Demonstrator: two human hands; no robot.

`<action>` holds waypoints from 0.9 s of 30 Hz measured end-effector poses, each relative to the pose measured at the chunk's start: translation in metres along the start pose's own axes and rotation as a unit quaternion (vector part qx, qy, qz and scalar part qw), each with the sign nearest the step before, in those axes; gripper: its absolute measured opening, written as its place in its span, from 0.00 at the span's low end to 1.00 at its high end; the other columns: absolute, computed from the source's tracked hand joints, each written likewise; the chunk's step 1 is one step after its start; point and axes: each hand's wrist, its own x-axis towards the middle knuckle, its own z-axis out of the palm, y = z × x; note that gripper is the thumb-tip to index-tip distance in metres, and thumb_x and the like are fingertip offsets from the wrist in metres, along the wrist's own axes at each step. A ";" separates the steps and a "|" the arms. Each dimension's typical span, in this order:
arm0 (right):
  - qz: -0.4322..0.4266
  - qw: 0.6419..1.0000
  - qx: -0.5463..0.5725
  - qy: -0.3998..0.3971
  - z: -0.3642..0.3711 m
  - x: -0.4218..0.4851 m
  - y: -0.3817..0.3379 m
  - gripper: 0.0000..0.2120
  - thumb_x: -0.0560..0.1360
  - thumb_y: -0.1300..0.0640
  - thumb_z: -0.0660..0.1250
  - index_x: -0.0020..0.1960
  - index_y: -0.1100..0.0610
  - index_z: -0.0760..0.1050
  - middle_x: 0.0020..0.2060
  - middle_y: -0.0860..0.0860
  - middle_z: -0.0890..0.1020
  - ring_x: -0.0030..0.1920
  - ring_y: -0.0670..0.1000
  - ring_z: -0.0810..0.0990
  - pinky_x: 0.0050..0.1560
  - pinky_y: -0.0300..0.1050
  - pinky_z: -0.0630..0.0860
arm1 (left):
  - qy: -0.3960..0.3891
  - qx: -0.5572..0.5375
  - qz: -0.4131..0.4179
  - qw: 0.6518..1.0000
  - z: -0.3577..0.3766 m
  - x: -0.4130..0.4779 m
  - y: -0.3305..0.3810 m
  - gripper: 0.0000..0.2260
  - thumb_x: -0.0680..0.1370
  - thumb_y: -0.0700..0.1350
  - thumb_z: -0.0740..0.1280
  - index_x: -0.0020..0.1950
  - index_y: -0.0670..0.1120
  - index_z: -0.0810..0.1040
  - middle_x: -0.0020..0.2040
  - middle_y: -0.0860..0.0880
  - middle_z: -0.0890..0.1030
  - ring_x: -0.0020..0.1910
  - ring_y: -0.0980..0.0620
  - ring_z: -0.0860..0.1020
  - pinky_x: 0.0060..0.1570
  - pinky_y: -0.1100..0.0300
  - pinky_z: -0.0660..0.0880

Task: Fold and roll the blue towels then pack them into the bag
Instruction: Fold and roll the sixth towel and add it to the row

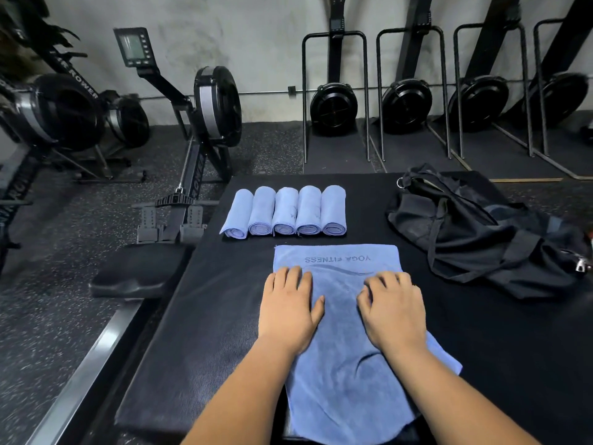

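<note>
Hands: left hand [290, 305] lay flat on towel [340, 374]; right hand [394, 308] pressed it, fingers bent.
Risk: seemingly wrinkled near end could skew the roll.

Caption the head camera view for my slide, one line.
Left hand and right hand rest on a blue YOGA FITNESS towel; five rolled blue towels and a black bag lie nearby.
</note>
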 end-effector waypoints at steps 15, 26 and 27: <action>-0.156 0.981 0.072 -0.095 -0.051 -0.056 0.048 0.22 0.77 0.40 0.59 0.66 0.47 0.77 0.70 0.48 0.75 0.72 0.54 0.70 0.72 0.52 0.69 | -0.041 -0.084 0.170 0.981 -0.047 -0.061 0.006 0.22 0.82 0.66 0.56 0.66 0.53 0.77 0.62 0.52 0.74 0.60 0.47 0.74 0.62 0.53 0.70; -0.222 0.960 0.057 -0.161 -0.095 -0.100 0.046 0.23 0.76 0.26 0.54 0.54 0.42 0.73 0.51 0.40 0.74 0.54 0.45 0.71 0.53 0.40 0.65 | -0.088 -0.070 0.230 0.967 -0.071 -0.125 0.043 0.19 0.79 0.61 0.68 0.65 0.55 0.73 0.59 0.52 0.73 0.56 0.48 0.73 0.57 0.52 0.70; -0.228 0.958 0.058 -0.164 -0.098 -0.104 0.049 0.26 0.75 0.23 0.54 0.58 0.41 0.74 0.54 0.39 0.74 0.55 0.44 0.71 0.55 0.40 0.66 | -0.085 -0.077 0.216 0.970 -0.071 -0.126 0.041 0.16 0.80 0.56 0.68 0.66 0.55 0.74 0.60 0.52 0.74 0.57 0.47 0.74 0.57 0.52 0.71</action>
